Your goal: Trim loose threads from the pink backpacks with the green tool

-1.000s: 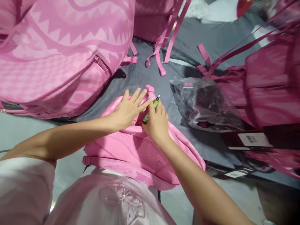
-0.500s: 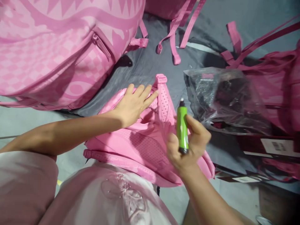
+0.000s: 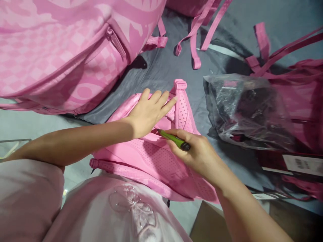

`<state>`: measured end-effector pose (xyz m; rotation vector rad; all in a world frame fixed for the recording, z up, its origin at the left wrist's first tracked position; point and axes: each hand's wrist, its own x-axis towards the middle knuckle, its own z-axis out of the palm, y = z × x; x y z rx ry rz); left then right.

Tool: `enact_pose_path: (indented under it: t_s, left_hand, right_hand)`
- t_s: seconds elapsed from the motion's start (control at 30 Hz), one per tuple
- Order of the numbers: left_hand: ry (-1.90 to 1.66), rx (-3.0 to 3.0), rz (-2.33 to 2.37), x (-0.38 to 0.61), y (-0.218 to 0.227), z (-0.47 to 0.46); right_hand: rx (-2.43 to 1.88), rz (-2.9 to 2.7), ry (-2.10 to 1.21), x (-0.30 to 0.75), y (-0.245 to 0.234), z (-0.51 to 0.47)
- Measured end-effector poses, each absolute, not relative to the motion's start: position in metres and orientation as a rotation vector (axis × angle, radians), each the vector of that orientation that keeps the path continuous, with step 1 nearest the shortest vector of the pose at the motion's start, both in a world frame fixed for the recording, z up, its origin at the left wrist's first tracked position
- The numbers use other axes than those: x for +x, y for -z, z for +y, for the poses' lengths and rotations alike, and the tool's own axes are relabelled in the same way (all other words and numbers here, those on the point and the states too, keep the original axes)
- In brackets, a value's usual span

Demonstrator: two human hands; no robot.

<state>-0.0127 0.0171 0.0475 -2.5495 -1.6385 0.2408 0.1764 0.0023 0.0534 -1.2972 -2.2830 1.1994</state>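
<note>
A pink backpack (image 3: 148, 151) lies in front of me, its perforated back and shoulder straps facing up. My left hand (image 3: 151, 111) rests flat on its upper part, fingers spread, with the fingertips beside the strap (image 3: 182, 111). In my right hand (image 3: 194, 148) is a green marker pen (image 3: 174, 138) with black ends. It is tilted, its tip pointing left at the backpack fabric just below my left hand. Whether the tip touches the fabric I cannot tell.
A large pink patterned backpack (image 3: 68, 57) stands at the upper left. Loose pink straps (image 3: 195, 37) hang at the top. To the right are a clear plastic bag (image 3: 234, 111) with dark contents, another pink bag (image 3: 302, 97) and a label (image 3: 300, 164). A cardboard box (image 3: 210, 223) sits below.
My right hand has brought the marker pen down and left, from upright above the backpack to slanted at its fabric. My left hand stays on the backpack; the view has shifted slightly.
</note>
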Motion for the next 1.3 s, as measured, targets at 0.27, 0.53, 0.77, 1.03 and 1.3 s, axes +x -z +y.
enact_pose_path:
  t_s: [0.27, 0.53, 0.77, 1.03, 1.3]
  left_hand:
    - [-0.297, -2.532, -1.593, -0.013, -0.049, 0.018]
    - [-0.244, -2.562, -1.628, -0.014, -0.048, 0.018]
    - [-0.228, -2.581, -1.633, -0.015, -0.048, 0.018]
    - [-0.225, -2.589, -1.607, -0.017, -0.048, 0.02]
    - [-0.239, -2.599, -1.617, -0.018, -0.048, 0.021]
  right_hand:
    - [-1.247, -2.26, -1.16, 0.172, -0.049, -0.002]
    - [-1.265, -2.426, -1.026, 0.165, -0.057, -0.004]
    - [-1.286, -2.494, -0.97, 0.162, -0.059, -0.002]
    - [-1.317, -2.503, -0.924, 0.154, -0.061, -0.008]
    - [-1.374, -2.438, -0.945, 0.15, -0.064, -0.011]
